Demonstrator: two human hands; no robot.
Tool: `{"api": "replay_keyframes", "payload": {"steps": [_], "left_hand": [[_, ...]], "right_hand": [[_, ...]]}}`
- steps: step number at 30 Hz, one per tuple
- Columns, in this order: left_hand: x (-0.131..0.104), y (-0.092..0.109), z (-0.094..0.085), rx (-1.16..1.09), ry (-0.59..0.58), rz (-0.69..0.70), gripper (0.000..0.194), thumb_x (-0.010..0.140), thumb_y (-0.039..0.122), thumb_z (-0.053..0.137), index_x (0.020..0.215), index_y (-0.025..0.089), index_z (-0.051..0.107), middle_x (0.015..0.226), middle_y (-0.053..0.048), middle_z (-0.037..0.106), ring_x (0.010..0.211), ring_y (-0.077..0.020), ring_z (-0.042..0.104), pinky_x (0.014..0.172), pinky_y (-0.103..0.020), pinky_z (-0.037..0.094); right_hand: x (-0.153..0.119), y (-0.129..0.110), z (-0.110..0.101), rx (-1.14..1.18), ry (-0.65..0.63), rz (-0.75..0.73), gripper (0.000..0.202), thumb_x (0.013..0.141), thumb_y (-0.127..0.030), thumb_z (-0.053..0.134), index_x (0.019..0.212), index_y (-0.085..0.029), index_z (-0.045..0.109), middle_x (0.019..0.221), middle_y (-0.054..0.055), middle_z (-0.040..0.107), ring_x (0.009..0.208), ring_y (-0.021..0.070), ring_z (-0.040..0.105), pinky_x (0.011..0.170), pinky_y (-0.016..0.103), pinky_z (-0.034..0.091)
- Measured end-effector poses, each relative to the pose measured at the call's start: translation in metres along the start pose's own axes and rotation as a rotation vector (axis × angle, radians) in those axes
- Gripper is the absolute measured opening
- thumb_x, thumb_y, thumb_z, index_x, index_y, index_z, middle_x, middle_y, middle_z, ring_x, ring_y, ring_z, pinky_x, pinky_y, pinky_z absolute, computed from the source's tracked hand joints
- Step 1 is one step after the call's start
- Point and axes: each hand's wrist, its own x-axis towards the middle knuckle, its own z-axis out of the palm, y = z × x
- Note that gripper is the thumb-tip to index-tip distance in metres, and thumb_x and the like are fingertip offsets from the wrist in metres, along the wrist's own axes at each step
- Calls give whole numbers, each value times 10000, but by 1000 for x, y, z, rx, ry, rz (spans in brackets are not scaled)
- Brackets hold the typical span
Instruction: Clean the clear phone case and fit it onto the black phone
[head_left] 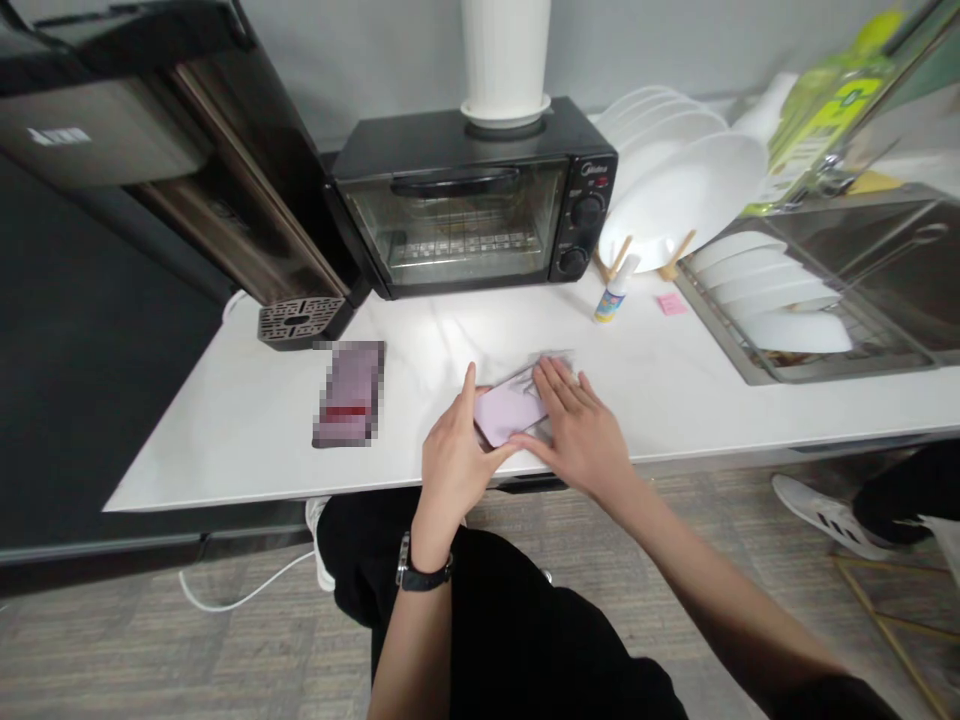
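Observation:
A flat pale lilac rectangle, which looks like a phone (pixel 511 408), lies tilted on the white counter between my hands. My left hand (pixel 456 445) is closed around its left end, index finger pointing up and thumb along the near edge. My right hand (pixel 581 425) has its fingers together over the right end, its thumb reaching the near edge by the left thumb. Thin, crumpled greyish material (pixel 556 358) shows under the right fingertips; its kind I cannot tell. Left of my hands lies a blurred-out purple oblong (pixel 350 390) with a red strip.
A black toaster oven (pixel 469 205) stands behind, with a white pot (pixel 506 60) on top. A dark drink dispenser (pixel 247 190) is at left. To the right are a small spray bottle (pixel 613 290), pink sticky notes (pixel 671 303), racked white plates (pixel 690 195) and a sink (pixel 772 378).

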Motion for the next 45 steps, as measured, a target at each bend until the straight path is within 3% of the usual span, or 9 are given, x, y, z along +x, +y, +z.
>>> {"api": "replay_keyframes", "payload": {"steps": [5, 8, 12, 19, 25, 28, 34, 40, 45], "left_hand": [[0, -3, 1, 14, 10, 12, 957, 954, 205, 662, 1730, 307, 112, 1500, -96, 663, 1306, -280, 692, 1081, -433, 565], [0, 1, 0, 3, 0, -4, 1066, 908, 302, 784, 1728, 308, 104, 1482, -88, 672, 1336, -296, 671, 1097, -446, 553], [2, 3, -1, 6, -2, -10, 1138, 863, 432, 859, 1724, 304, 125, 1488, -95, 663, 1360, -314, 650, 1120, -457, 534], [0, -2, -1, 30, -15, 30, 959, 938, 232, 708, 1723, 269, 158, 1502, -121, 636, 1334, -289, 660, 1107, -438, 540], [2, 2, -5, 41, -27, 31, 1078, 889, 456, 829, 1718, 291, 160, 1488, -100, 647, 1356, -312, 636, 1134, -457, 519], [2, 1, -5, 33, -34, 73, 1038, 909, 505, 798, 1712, 244, 195, 1512, -137, 627, 1370, -317, 621, 1150, -453, 511], [1, 2, -5, 56, -61, 11, 980, 920, 293, 748, 1715, 232, 178, 1482, -128, 625, 1353, -291, 638, 1117, -420, 537], [2, 6, -8, 45, -70, 32, 1033, 902, 478, 811, 1707, 246, 207, 1463, -122, 635, 1368, -309, 617, 1154, -444, 507], [2, 1, -7, 41, -72, 60, 978, 950, 413, 754, 1716, 217, 178, 1438, -135, 643, 1317, -306, 642, 1128, -440, 528]], "right_hand": [[-8, -44, 2, 141, -91, -249, 927, 1020, -720, 498, 1658, -59, 375, 1691, 201, 431, 1600, 322, 397, 1312, 561, 355], [-17, -17, -7, 64, -51, -171, 941, 1017, -733, 495, 1681, -83, 340, 1672, 223, 453, 1577, 355, 432, 1278, 609, 390], [-3, 12, -6, -49, 12, 52, 961, 1025, -728, 472, 1625, 19, 399, 1650, 308, 439, 1557, 435, 438, 1262, 659, 375], [-6, -36, 0, 149, -124, -276, 902, 1042, -690, 475, 1665, -48, 358, 1697, 223, 412, 1609, 315, 381, 1319, 559, 338], [-10, 13, -16, 17, -54, 8, 959, 1033, -729, 446, 1653, -3, 358, 1667, 292, 426, 1579, 409, 412, 1279, 657, 349], [4, 2, -5, 48, -70, -2, 1028, 1014, -772, 432, 1621, 57, 379, 1685, 313, 378, 1617, 402, 337, 1325, 624, 271], [-3, -33, -7, 179, -174, -279, 942, 1035, -750, 422, 1642, -29, 393, 1711, 212, 396, 1620, 317, 357, 1342, 534, 283], [-10, 10, -21, 56, -112, 24, 914, 1052, -706, 435, 1638, -6, 384, 1697, 265, 388, 1601, 386, 377, 1300, 628, 319], [2, -22, -6, 137, -122, -124, 943, 1029, -715, 489, 1623, 12, 400, 1698, 261, 390, 1615, 362, 356, 1329, 579, 292]]}}
